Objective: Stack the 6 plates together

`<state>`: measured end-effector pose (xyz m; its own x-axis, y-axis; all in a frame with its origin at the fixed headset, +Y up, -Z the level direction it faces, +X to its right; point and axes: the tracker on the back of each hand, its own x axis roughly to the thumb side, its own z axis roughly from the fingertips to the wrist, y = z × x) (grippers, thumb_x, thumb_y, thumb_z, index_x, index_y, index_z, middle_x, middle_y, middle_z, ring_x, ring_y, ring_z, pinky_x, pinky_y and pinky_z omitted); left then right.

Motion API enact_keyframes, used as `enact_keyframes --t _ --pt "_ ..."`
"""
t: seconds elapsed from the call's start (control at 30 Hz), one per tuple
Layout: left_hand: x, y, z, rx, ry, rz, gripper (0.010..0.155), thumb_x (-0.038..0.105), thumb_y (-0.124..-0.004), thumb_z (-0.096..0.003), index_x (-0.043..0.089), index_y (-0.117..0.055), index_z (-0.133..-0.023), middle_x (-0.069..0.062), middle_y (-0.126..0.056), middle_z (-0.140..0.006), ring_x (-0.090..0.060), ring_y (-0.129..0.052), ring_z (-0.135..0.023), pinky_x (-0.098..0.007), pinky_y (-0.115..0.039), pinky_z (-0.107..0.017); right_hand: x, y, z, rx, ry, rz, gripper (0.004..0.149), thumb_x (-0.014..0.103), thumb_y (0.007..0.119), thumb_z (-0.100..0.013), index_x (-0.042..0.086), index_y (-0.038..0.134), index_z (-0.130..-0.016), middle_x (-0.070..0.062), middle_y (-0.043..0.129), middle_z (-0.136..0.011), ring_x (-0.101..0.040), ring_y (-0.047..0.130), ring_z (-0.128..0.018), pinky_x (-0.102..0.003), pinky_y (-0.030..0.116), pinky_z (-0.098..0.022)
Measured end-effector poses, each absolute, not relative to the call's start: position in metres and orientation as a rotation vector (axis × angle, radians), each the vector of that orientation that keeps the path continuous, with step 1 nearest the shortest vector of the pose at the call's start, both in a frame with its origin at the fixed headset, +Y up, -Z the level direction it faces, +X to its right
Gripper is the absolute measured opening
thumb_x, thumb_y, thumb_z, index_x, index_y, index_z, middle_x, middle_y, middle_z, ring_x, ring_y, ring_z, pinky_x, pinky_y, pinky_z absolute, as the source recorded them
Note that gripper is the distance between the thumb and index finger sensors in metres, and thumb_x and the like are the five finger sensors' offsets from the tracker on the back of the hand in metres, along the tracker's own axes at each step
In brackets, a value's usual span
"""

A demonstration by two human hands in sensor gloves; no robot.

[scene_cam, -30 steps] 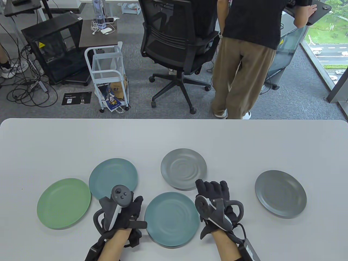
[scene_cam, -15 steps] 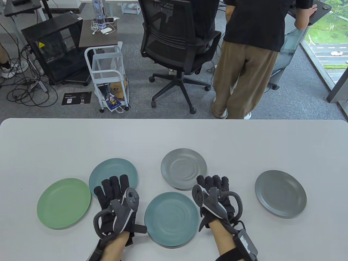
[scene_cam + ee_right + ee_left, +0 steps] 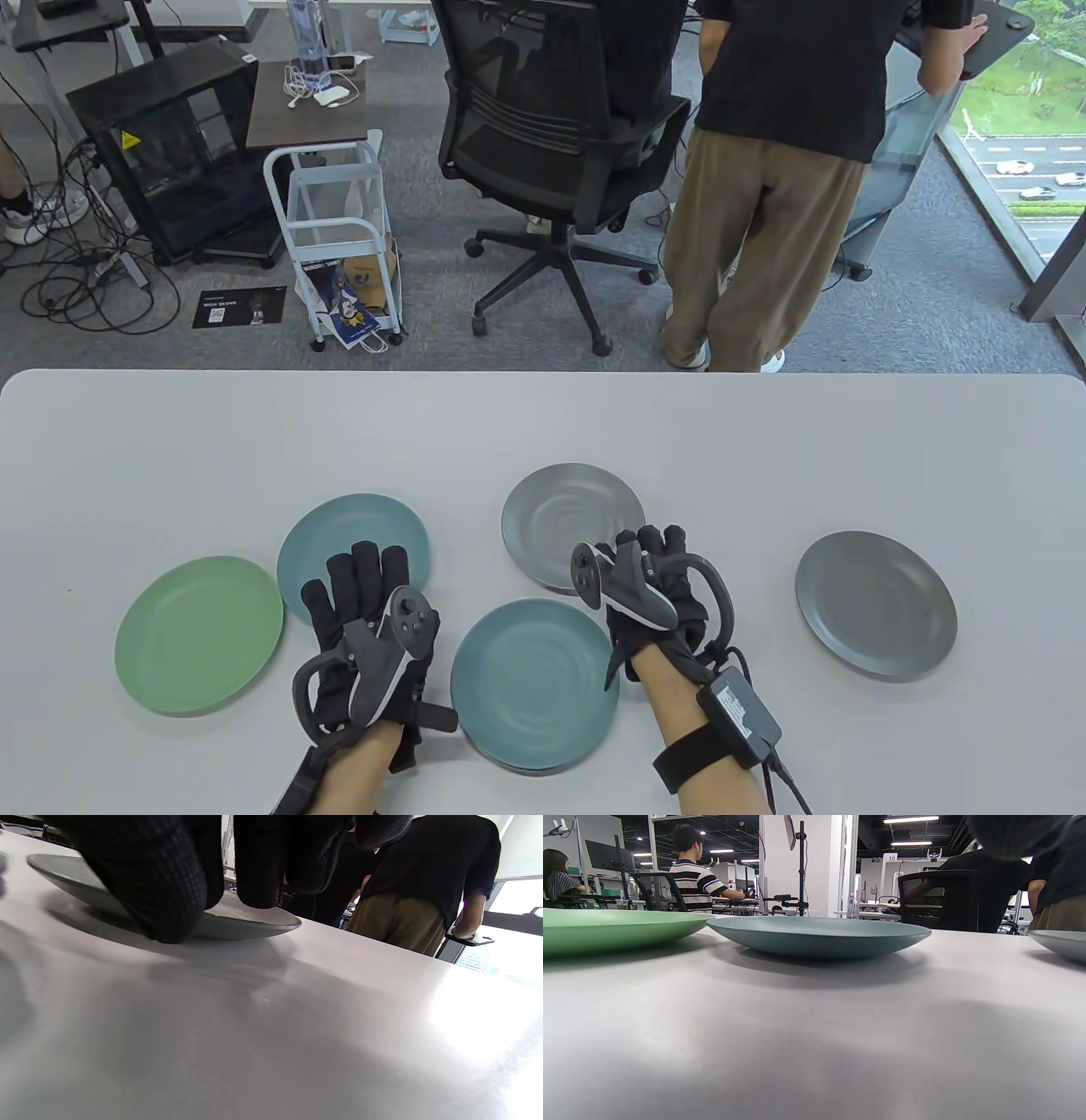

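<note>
Right hand [image 3: 657, 586] fingers on grey plate [image 3: 560, 518] rim; left hand [image 3: 365, 611] flat.

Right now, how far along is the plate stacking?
Done: nothing visibly stacked. In hand: the right hand has fingers at the near rim of the light grey plate; the left hand lies over the edge of the back teal plate. Left: all stacking, including the green plate, front teal plate and dark grey plate.
</note>
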<state>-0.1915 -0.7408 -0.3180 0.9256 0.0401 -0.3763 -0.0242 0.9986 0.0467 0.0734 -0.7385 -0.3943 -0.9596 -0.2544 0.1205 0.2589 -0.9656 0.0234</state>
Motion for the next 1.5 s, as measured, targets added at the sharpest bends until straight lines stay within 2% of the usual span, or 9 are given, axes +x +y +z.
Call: enact_keyframes --t 0.1,0.27,0.47,0.73,0.97,1.2,1.5 --pt "-0.192 -0.740 -0.318 0.033 0.391 0.038 0.086 0.067 -0.069 -0.0354 0.050 -0.020 -0.104 0.021 -0.015 -0.118 -0.010 -0.012 -0.117 -0.044 -0.004 -0.085 0.071 -0.744 -0.397 -0.182 -0.106 -2.845 0.049 0.044 0.085 -0.048 0.041 0.070 -0.095 0.006 0.069 -0.107 -0.026 0.061 -0.102 -0.056 0.041 -0.079" --pt "-0.193 -0.741 -0.318 0.034 0.395 0.045 0.086 0.067 -0.069 -0.0354 0.050 -0.021 -0.104 0.021 -0.017 -0.119 -0.011 -0.013 -0.117 -0.045 -0.004 -0.085 0.066 -0.745 -0.399 -0.200 -0.064 -2.836 0.048 0.044 0.086 -0.047 0.038 0.072 -0.093 0.008 0.074 -0.104 -0.024 0.065 -0.100 -0.056 0.043 -0.079" --pt "-0.195 -0.741 -0.318 0.032 0.401 0.057 0.086 0.067 -0.069 -0.0353 0.049 -0.022 -0.104 0.020 -0.019 -0.119 -0.011 -0.015 -0.117 -0.045 -0.004 -0.085 0.066 -0.743 -0.398 -0.220 0.039 -2.853 0.043 0.044 0.088 -0.044 0.038 0.079 -0.085 0.011 0.082 -0.096 -0.021 0.073 -0.096 -0.055 0.045 -0.079" --pt "-0.195 -0.740 -0.317 0.027 0.403 0.051 0.085 0.067 -0.069 -0.0353 0.049 -0.022 -0.105 0.020 -0.020 -0.119 -0.012 -0.016 -0.118 -0.045 -0.005 -0.085 0.067 -0.742 -0.389 -0.257 0.297 -2.887 0.040 0.044 0.088 -0.043 0.037 0.083 -0.082 0.011 0.087 -0.091 -0.019 0.079 -0.091 -0.054 0.048 -0.078" --pt "-0.197 -0.740 -0.318 0.028 0.405 0.067 0.085 0.067 -0.069 -0.0352 0.049 -0.024 -0.105 0.020 -0.022 -0.119 -0.012 -0.017 -0.117 -0.045 -0.005 -0.085 0.069 -0.738 -0.379 -0.260 0.595 -2.832 0.036 0.044 0.094 -0.039 0.037 0.086 -0.073 0.014 0.094 -0.080 -0.015 0.087 -0.082 -0.051 0.054 -0.077" --pt "-0.198 -0.740 -0.318 0.035 0.402 0.087 0.085 0.067 -0.069 -0.0352 0.049 -0.024 -0.105 0.019 -0.024 -0.119 -0.013 -0.019 -0.117 -0.046 -0.005 -0.085 0.077 -0.729 -0.367 -0.268 0.759 -2.806 0.036 0.045 0.098 -0.035 0.037 0.088 -0.068 0.015 0.097 -0.073 -0.014 0.092 -0.075 -0.049 0.058 -0.075" --pt "-0.203 -0.742 -0.319 0.064 0.379 0.193 0.080 0.066 -0.070 -0.0349 0.047 -0.035 -0.105 0.017 -0.048 -0.116 -0.015 -0.032 -0.117 -0.047 -0.009 -0.086 0.084 -0.710 -0.331 -0.290 0.953 -2.853 0.035 0.045 0.099 -0.035 0.038 0.088 -0.068 0.015 0.097 -0.073 -0.014 0.091 -0.075 -0.049 0.057 -0.076"
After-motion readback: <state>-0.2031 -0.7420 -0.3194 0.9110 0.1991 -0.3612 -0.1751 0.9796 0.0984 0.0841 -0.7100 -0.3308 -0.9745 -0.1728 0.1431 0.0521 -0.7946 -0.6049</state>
